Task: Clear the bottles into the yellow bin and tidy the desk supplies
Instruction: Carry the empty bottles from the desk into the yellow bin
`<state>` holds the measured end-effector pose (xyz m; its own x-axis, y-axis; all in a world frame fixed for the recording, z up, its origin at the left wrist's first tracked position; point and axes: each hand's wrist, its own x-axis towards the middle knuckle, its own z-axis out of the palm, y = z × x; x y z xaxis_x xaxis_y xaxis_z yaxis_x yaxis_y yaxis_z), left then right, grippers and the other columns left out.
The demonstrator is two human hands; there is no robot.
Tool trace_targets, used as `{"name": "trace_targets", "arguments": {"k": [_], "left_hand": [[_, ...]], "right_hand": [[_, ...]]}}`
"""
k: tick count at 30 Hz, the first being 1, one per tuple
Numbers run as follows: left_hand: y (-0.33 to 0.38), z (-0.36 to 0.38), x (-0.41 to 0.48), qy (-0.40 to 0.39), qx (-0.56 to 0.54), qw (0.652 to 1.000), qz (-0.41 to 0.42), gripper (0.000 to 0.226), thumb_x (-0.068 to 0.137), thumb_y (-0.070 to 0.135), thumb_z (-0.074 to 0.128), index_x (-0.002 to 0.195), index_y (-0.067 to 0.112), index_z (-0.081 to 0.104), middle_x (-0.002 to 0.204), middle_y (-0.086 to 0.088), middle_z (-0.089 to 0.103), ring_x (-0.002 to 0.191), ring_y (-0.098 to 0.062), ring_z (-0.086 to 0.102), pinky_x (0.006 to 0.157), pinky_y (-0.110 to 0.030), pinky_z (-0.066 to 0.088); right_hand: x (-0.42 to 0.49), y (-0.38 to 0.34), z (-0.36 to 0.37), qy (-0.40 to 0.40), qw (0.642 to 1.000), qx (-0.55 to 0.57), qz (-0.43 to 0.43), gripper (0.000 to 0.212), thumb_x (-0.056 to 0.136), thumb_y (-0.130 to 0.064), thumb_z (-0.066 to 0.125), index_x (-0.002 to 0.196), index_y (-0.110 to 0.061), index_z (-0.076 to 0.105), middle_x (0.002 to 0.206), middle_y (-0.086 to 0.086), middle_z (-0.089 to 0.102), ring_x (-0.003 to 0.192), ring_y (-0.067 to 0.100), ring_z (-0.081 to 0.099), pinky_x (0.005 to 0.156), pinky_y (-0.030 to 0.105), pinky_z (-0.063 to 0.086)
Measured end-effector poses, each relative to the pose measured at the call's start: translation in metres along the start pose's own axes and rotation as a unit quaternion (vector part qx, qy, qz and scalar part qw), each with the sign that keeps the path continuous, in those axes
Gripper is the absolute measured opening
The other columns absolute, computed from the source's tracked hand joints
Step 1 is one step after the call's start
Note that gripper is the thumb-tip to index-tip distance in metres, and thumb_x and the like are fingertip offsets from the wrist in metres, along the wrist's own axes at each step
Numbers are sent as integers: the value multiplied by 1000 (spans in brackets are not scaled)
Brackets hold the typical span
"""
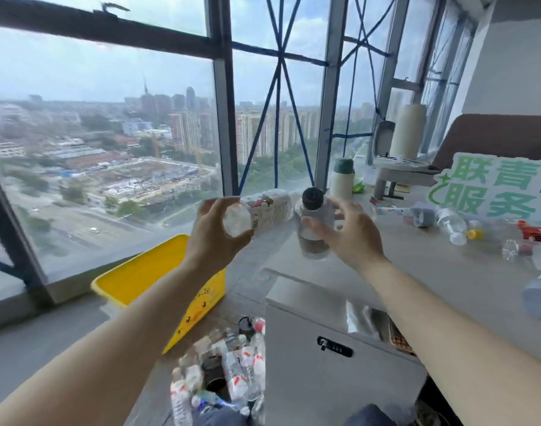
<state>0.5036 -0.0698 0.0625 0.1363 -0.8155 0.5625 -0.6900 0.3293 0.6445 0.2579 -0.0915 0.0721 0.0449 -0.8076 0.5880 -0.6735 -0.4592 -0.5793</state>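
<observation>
Above the left edge of the pale grey table (417, 272), the left hand (220, 232) is gripping a clear plastic bottle with a white-and-red label (269, 210) by its base. The fingers and thumb are curling round the bottom, so the bottle is lying roughly level and pointing away toward the window. Just beside it, the right hand (346, 232) is holding a clear plastic bottle with a dark screw cap (314, 222). The thumb is crossing the bottle's front and the spread fingers are reaching round behind it, with the cap tilting toward the camera.

Below the left hand, a yellow rectangular plastic bin (134, 281) is sitting on the floor by the window. Its open top is showing bare yellow walls, and its bottom is hidden from this angle. Near the bin and outside it, a heap of clear plastic bottles with red-and-white labels (226, 373) is lying on the floor against a white cabinet with a combination lock (333, 347).

Toward the right edge of the table, several clear plastic bottles lying on their sides (450, 224) are sharing the surface with a loose yellow cap (475, 233) and a small red toy (536, 230). A green-and-white cut-out sign (493, 192) is standing behind them. A white flask with a green lid (343, 179) is standing upright near the far left corner.
</observation>
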Motion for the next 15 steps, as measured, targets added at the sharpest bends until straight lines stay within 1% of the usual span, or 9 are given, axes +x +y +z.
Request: {"name": "trace_targets", "arguments": {"k": [3, 4, 6, 7, 8, 10, 12, 13, 15], "left_hand": [[-27, -50, -10, 52, 5, 998, -29, 61, 71, 22, 81, 125, 25, 52, 122, -3, 43, 108, -23, 53, 88, -41, 51], [-35, -64, -12, 66, 2, 997, -44, 60, 71, 22, 81, 124, 26, 52, 121, -1, 42, 106, -22, 53, 88, -40, 52], [-54, -89, -13, 89, 1, 994, -58, 60, 72, 24, 81, 124, 29, 51, 120, 4, 38, 104, -17, 52, 87, -40, 52], [-66, -101, -12, 102, 5, 993, -63, 60, 72, 25, 81, 124, 31, 51, 120, 5, 37, 104, -15, 51, 87, -40, 53], [-79, -111, -11, 115, 13, 991, -71, 60, 72, 26, 80, 124, 31, 50, 121, 6, 37, 105, -15, 50, 87, -40, 53], [-108, -129, -8, 140, 36, 985, -100, 61, 72, 27, 80, 126, 29, 50, 124, 4, 38, 105, -14, 49, 87, -39, 53], [-140, -142, -4, 161, 66, 977, -127, 63, 73, 28, 79, 128, 27, 49, 121, 6, 37, 106, -13, 48, 86, -39, 53], [-155, -146, 0, 170, 81, 973, -135, 63, 73, 27, 79, 128, 26, 49, 119, 7, 35, 106, -14, 47, 86, -41, 53], [-185, -151, 11, 178, 95, 968, -149, 62, 73, 26, 79, 128, 25, 49, 118, 7, 35, 108, -16, 46, 86, -44, 53]], "right_hand": [[16, -37, 44, -29, 997, 73, -12, 57, 74, -65, 65, 114, -26, 57, 113, -5, 60, 98, 11, 59, 82, 37, 52], [22, -49, 59, -38, 995, 96, -15, 55, 74, -64, 67, 113, -26, 57, 114, -4, 60, 98, 12, 59, 80, 36, 52], [34, -74, 91, -56, 988, 141, -26, 55, 73, -62, 69, 113, -26, 56, 115, -4, 60, 99, 11, 59, 72, 26, 49], [40, -84, 110, -67, 984, 163, -35, 57, 71, -63, 67, 113, -25, 55, 115, -3, 59, 98, 11, 58, 69, 21, 46], [46, -93, 129, -78, 979, 185, -45, 61, 69, -65, 64, 114, -25, 55, 115, -2, 59, 99, 11, 58, 69, 20, 45], [58, -106, 173, -101, 968, 221, -62, 71, 66, -71, 60, 117, -21, 55, 118, 0, 58, 103, 12, 58, 73, 23, 48], [68, -115, 220, -118, 958, 251, -67, 80, 65, -73, 57, 122, -18, 55, 122, 1, 58, 106, 13, 57, 76, 26, 51], [73, -118, 242, -124, 954, 267, -66, 80, 66, -73, 57, 123, -17, 54, 123, 1, 58, 107, 12, 57, 78, 27, 52], [82, -124, 282, -127, 947, 288, -63, 73, 68, -70, 58, 121, -19, 53, 121, -1, 57, 107, 12, 56, 81, 34, 55]]}}
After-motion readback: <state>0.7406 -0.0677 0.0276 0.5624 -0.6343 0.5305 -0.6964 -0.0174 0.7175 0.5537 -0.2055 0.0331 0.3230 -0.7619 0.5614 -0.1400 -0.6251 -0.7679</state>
